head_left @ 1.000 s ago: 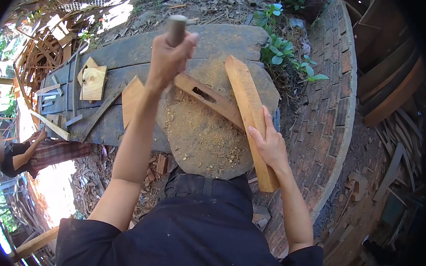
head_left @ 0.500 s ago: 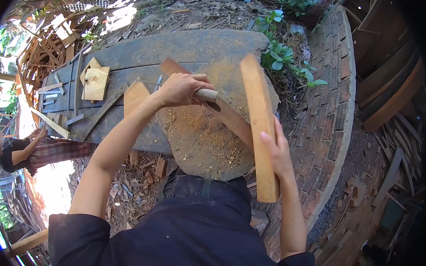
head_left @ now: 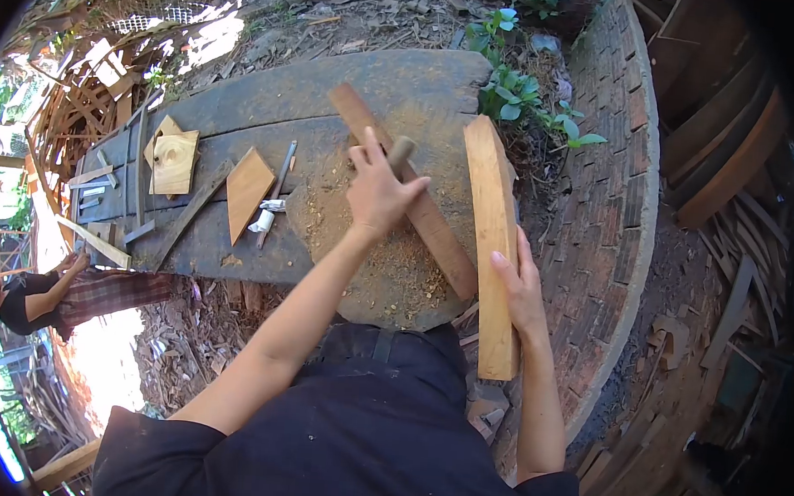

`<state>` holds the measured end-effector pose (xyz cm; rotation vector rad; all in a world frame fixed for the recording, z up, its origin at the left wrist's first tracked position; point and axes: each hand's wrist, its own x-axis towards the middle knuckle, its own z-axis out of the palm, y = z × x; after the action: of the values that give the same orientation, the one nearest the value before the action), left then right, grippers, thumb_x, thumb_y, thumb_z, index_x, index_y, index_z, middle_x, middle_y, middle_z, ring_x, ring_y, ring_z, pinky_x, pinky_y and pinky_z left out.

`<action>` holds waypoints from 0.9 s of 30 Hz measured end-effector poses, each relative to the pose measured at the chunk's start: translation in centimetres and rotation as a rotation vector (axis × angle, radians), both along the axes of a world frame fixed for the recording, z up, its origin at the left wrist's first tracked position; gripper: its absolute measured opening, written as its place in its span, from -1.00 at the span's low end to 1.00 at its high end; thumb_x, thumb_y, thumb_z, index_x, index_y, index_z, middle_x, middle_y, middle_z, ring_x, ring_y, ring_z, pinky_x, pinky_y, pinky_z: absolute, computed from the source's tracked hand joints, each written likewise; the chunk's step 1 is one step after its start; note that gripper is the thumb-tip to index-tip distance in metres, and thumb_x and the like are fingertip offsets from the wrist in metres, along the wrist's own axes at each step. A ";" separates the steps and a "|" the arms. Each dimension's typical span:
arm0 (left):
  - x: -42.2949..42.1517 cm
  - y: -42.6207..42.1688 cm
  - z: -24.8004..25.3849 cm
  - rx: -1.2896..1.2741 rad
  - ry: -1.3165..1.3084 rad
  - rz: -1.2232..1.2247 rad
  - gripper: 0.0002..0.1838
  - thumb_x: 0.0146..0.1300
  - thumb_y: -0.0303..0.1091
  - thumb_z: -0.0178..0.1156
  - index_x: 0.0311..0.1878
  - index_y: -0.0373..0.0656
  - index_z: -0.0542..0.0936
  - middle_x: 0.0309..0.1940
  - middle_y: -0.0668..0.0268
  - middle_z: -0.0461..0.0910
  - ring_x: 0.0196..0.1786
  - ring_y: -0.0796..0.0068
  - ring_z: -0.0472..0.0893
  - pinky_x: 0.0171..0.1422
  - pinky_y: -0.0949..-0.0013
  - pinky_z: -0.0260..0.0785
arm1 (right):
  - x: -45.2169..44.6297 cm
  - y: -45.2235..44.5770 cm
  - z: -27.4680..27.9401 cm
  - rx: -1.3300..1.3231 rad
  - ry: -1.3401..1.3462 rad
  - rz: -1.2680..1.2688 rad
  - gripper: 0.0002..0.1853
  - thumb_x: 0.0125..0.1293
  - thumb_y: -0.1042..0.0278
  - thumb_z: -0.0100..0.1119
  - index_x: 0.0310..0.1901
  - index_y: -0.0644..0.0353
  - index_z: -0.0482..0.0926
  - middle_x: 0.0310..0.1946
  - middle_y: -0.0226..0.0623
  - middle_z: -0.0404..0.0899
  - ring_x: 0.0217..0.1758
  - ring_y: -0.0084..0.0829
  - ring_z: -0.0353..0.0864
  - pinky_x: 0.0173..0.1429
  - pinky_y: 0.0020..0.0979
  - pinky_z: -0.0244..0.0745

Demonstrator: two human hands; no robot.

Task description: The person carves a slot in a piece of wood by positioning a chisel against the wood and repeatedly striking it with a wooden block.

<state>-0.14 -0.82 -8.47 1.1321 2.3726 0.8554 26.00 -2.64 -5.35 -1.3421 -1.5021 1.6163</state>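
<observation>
My left hand (head_left: 382,188) is over the slotted wooden bar (head_left: 438,244), its fingers spread and its thumb apart. A round wooden handle (head_left: 401,153) stands up beside these fingers, and nothing is gripped in them. The bar lies slantwise on the round, sawdust-covered slab (head_left: 358,291). To the right, my right hand (head_left: 523,292) holds a long, slightly curved light wooden piece (head_left: 488,244) by its right side, the thumb on its face. The slot in the bar is hidden by my left hand and the handle.
On the dark plank bench (head_left: 270,86) lie a diamond-shaped board (head_left: 248,193), a square board (head_left: 175,162), a white tube (head_left: 262,222) and metal pieces. A brick wall (head_left: 599,215) curves along the right. Another person (head_left: 30,298) sits at the far left.
My left hand has come down from the raised handle, let it go and spread its fingers over the bar. The curved piece has turned more upright in my right hand.
</observation>
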 end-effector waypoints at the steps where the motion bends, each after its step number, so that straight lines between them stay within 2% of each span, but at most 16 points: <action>1: 0.6 0.0 -0.1 0.014 0.040 -0.027 0.25 -0.12 0.07 0.50 0.53 -0.20 -0.05 0.12 -0.04 0.25 -0.15 -0.12 0.62 -0.06 0.02 0.56 | -0.1 -0.1 -0.4 0.004 -0.037 0.027 -0.21 0.39 0.15 0.14 0.48 0.43 0.06 0.40 0.02 0.29 0.45 -0.27 0.30 0.48 -0.38 0.15; 2: 0.8 0.0 0.0 0.031 0.079 -0.055 0.25 -0.14 0.04 0.50 0.52 -0.21 -0.05 0.11 -0.02 0.24 -0.16 -0.10 0.62 -0.10 0.00 0.56 | -0.1 -0.1 -0.6 0.012 -0.075 0.052 -0.21 0.38 0.14 0.14 0.48 0.42 0.06 0.41 0.03 0.28 0.45 -0.27 0.30 0.48 -0.38 0.15; 3: 0.3 0.3 0.1 0.005 0.055 -0.068 0.24 -0.15 -0.03 0.49 0.54 -0.12 -0.06 0.11 -0.01 0.25 -0.14 -0.10 0.63 -0.07 -0.01 0.56 | -0.4 -0.3 -0.1 0.016 -0.077 0.058 -0.21 0.38 0.14 0.14 0.48 0.42 0.06 0.41 0.03 0.28 0.45 -0.27 0.30 0.48 -0.38 0.15; 5: -1.0 0.6 0.5 -0.016 0.073 -0.120 0.22 -0.15 -0.05 0.48 0.54 -0.06 -0.05 0.11 0.00 0.26 -0.11 -0.11 0.63 -0.06 0.00 0.56 | -1.3 -0.8 1.0 -0.076 0.020 0.099 -0.21 0.38 0.12 0.15 0.49 0.38 0.09 0.39 0.04 0.31 0.43 -0.26 0.33 0.46 -0.37 0.16; 7: -2.6 1.1 0.5 -0.044 0.087 -0.186 0.21 -0.15 -0.08 0.48 0.55 0.00 -0.05 0.12 0.01 0.26 -0.09 -0.11 0.63 -0.04 0.01 0.57 | -1.4 -1.0 0.6 -0.035 -0.027 0.106 -0.22 0.38 0.11 0.15 0.48 0.36 0.10 0.37 0.04 0.34 0.42 -0.26 0.35 0.45 -0.36 0.17; 9: -5.3 1.3 0.2 0.021 0.195 -0.481 0.23 -0.18 -0.06 0.48 0.55 0.06 -0.05 0.21 0.01 0.26 0.00 -0.12 0.62 0.02 0.00 0.56 | -1.7 -1.4 1.1 -0.030 -0.027 0.103 -0.22 0.38 0.11 0.15 0.48 0.35 0.11 0.32 0.04 0.39 0.38 -0.26 0.39 0.44 -0.36 0.19; 10: -6.2 1.2 0.5 0.020 0.197 -0.481 0.23 -0.18 -0.06 0.48 0.55 0.06 -0.05 0.21 0.01 0.26 0.00 -0.12 0.62 0.02 0.00 0.56 | -1.7 -1.3 1.0 -0.030 -0.025 0.104 -0.22 0.38 0.11 0.15 0.48 0.35 0.11 0.32 0.04 0.39 0.38 -0.26 0.39 0.44 -0.36 0.19; 12: -7.2 1.1 0.9 0.023 0.274 -0.565 0.28 -0.18 -0.02 0.49 0.56 0.07 -0.13 0.34 0.01 0.20 0.07 -0.11 0.60 0.07 -0.02 0.54 | -1.5 -1.3 1.0 -0.046 -0.016 0.103 -0.23 0.38 0.13 0.16 0.48 0.34 0.11 0.32 0.02 0.39 0.39 -0.27 0.38 0.44 -0.37 0.19; 13: -7.2 0.6 0.7 0.034 0.241 -0.394 0.12 -0.15 0.04 0.47 0.52 0.02 0.14 0.32 0.04 0.30 0.10 -0.07 0.60 0.09 -0.01 0.53 | -1.5 -1.3 1.0 -0.046 -0.013 0.100 -0.23 0.38 0.13 0.16 0.48 0.34 0.11 0.32 0.02 0.39 0.39 -0.27 0.38 0.44 -0.37 0.19; 14: -7.7 0.4 0.4 0.034 0.244 -0.395 0.12 -0.15 0.04 0.47 0.52 0.02 0.14 0.32 0.04 0.30 0.10 -0.07 0.60 0.09 -0.01 0.53 | -1.5 -1.3 1.0 -0.041 -0.012 0.082 -0.23 0.38 0.13 0.16 0.48 0.35 0.11 0.33 0.02 0.38 0.39 -0.27 0.38 0.44 -0.37 0.19; 16: -8.3 -0.3 0.3 -0.127 0.160 -0.458 -0.18 -0.10 0.09 0.43 0.28 -0.07 0.51 0.13 0.08 0.52 0.08 0.00 0.62 0.11 0.04 0.51 | -1.1 -1.4 0.7 -0.041 -0.015 0.068 -0.23 0.38 0.13 0.15 0.48 0.36 0.11 0.34 0.01 0.37 0.40 -0.27 0.37 0.45 -0.37 0.18; 17: -8.3 -0.5 0.1 -0.130 0.158 -0.452 -0.18 -0.10 0.09 0.43 0.28 -0.07 0.51 0.13 0.08 0.52 0.08 0.00 0.62 0.11 0.04 0.51 | -0.8 -1.4 0.1 -0.045 -0.006 0.058 -0.23 0.38 0.14 0.15 0.48 0.37 0.11 0.35 0.01 0.36 0.41 -0.28 0.36 0.45 -0.38 0.17; 19: -7.6 -0.7 1.7 -0.175 0.122 -0.533 -0.37 -0.08 0.10 0.41 0.01 -0.13 0.69 -0.05 0.09 0.64 0.07 0.05 0.62 0.13 0.08 0.49 | -1.0 -1.4 0.1 -0.045 0.009 0.054 -0.23 0.38 0.14 0.15 0.48 0.38 0.10 0.36 0.00 0.35 0.41 -0.29 0.35 0.46 -0.38 0.17; 22: -7.7 -2.0 2.3 -0.274 0.116 -0.650 -0.28 -0.08 0.11 0.42 0.12 -0.16 0.64 -0.01 0.11 0.65 0.10 0.12 0.61 0.20 0.17 0.44 | -0.7 -1.3 0.6 -0.027 0.004 0.065 -0.22 0.38 0.15 0.15 0.48 0.40 0.09 0.39 0.01 0.31 0.45 -0.29 0.31 0.48 -0.39 0.14; 27: -9.1 -2.3 2.4 -0.218 0.112 -0.735 -0.36 0.00 0.05 0.44 0.10 -0.16 0.64 -0.03 0.08 0.63 0.06 0.08 0.60 0.19 0.14 0.44 | -0.9 -1.5 2.0 0.153 -0.164 0.044 -0.21 0.37 0.13 0.16 0.48 0.38 0.09 0.35 0.11 0.37 0.41 -0.16 0.39 0.44 -0.33 0.22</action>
<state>-9.24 -3.13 -6.12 1.8005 1.8205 0.2754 25.14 -4.16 -3.30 -1.3919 -1.7254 1.4134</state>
